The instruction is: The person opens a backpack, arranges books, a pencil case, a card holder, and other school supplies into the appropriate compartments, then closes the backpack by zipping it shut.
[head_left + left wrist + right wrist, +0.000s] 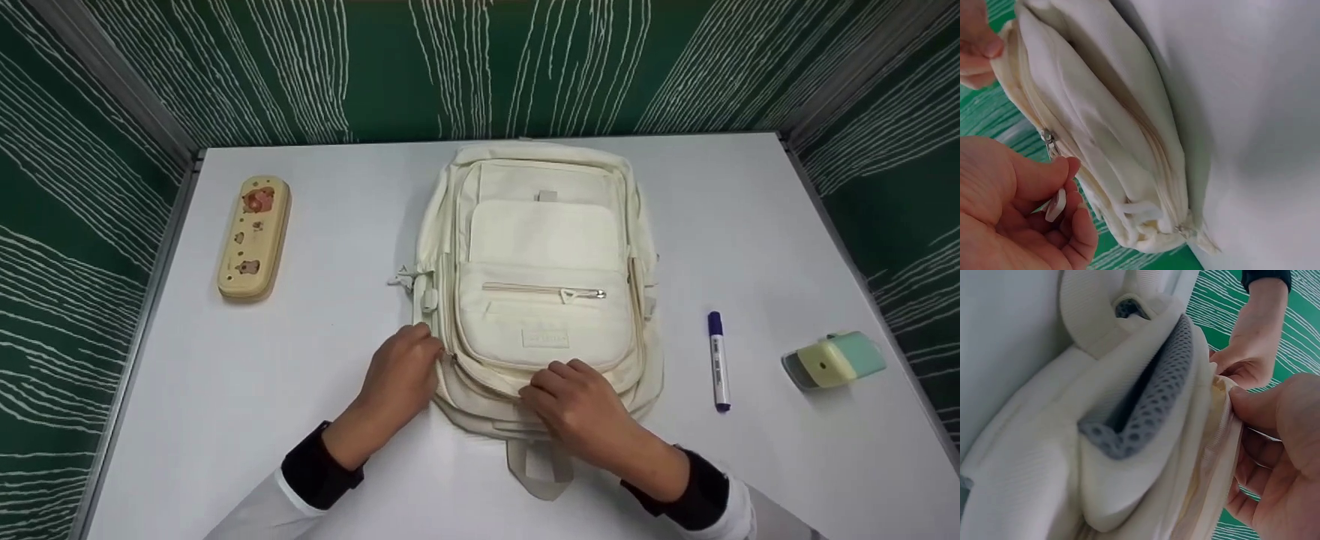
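- Pinching the zip pull [1057,206] of the bag [544,274] with the left hand [403,367], thumb and fingers closed narrowly on it, at the bag's left side toward the near end.
- Gripping the bag's edge with the right hand [581,405], thumb on one side and curled fingers on the other, at the near end, right of the left hand. Cannot tell the full extent of the opening.
- Can see the bag mid-table, lying front up on the white table [322,412], with a strap loop [546,491] at its near end.
- Can make out a short zip [517,287] across the front pocket, a flap [547,234] on its far side and a label [545,339] on its near side.
- Can spot a small white charm [403,279] at the bag's left side, and grey mesh [1168,377] along a padded part in the right wrist view.
- Can see a yellow case [253,247] with printed pictures at far left, well apart from the bag.
- Can see a marker [720,375] right of the bag, purple cap toward the far side, and a yellow-and-green gadget [836,361] farther right.
- Wearing black wristbands [322,469] and pale sleeves [259,510].
- Facing green walls [382,97] with white streaks at far, left and right.
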Tool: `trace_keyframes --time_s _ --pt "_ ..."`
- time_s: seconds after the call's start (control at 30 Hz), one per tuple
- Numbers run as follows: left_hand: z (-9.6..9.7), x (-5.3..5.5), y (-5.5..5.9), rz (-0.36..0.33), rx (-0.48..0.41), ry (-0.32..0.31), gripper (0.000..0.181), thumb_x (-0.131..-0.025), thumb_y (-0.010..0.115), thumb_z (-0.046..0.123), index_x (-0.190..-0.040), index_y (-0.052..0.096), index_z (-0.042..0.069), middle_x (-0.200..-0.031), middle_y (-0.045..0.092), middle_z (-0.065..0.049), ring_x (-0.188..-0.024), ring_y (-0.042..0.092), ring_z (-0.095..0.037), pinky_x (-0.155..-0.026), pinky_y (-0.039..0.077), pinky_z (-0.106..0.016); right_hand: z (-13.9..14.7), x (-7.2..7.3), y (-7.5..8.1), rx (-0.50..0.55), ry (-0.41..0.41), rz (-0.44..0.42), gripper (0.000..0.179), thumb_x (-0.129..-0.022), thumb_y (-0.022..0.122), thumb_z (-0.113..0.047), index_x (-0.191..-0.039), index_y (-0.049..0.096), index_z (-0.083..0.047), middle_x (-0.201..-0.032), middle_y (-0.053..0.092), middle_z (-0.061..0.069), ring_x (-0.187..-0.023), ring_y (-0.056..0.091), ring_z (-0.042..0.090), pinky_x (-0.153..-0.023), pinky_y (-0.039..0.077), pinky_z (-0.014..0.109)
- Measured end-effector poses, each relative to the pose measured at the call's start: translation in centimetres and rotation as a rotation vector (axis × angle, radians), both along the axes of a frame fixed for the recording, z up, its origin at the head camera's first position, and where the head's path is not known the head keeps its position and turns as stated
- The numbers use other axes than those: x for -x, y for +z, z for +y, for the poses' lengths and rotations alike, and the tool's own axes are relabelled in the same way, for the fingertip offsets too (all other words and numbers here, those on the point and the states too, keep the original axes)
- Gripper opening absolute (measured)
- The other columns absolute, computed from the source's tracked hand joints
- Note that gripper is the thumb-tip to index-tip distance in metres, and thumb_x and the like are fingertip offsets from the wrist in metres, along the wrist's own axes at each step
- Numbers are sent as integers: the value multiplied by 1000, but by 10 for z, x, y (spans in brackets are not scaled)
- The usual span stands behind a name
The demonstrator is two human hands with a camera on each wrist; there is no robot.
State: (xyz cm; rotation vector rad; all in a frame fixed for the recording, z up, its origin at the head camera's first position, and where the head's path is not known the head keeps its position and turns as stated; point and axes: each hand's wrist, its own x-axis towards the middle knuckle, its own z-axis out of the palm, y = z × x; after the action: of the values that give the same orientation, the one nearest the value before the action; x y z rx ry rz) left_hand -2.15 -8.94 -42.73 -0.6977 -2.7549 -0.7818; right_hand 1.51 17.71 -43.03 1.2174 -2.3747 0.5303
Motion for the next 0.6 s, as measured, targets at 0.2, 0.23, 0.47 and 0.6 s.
trace_keyframes --time_s 0.2,0.23,0.47,0.6 --pt "-4 26 1 7 16 57 16 -78 71 -20 -82 75 -5 -76 57 -8 -71 58 -26 -60 49 -38 2 -3 7 17 -13 11 13 -100 66 -10 -89 73 -8 -84 66 1 -69 59 19 -59 44 33" --pt "-3 30 2 9 20 61 16 -78 71 -20 -82 74 -6 -76 57 -9 -71 58 -26 -61 49 -38 3 -3 8 14 -18 5 16 -102 64 -10 -89 73 -8 -84 66 2 -69 59 19 -59 45 33" --pt "0 63 5 23 78 93 13 -80 69 -18 -87 75 -8 -78 58 -12 -78 61 -30 -66 51 -41 4 -6 14 20 -46 -22 19 -105 59 -10 -94 74 -7 -89 67 3 -75 61 20 -63 47 34" --pt "2 82 6 7 117 121 15 -81 68 -17 -90 76 -9 -79 59 -13 -77 61 -31 -66 52 -43 2 -8 15 33 -49 -39 14 -102 62 -8 -96 75 -6 -90 67 3 -77 62 19 -64 48 34"
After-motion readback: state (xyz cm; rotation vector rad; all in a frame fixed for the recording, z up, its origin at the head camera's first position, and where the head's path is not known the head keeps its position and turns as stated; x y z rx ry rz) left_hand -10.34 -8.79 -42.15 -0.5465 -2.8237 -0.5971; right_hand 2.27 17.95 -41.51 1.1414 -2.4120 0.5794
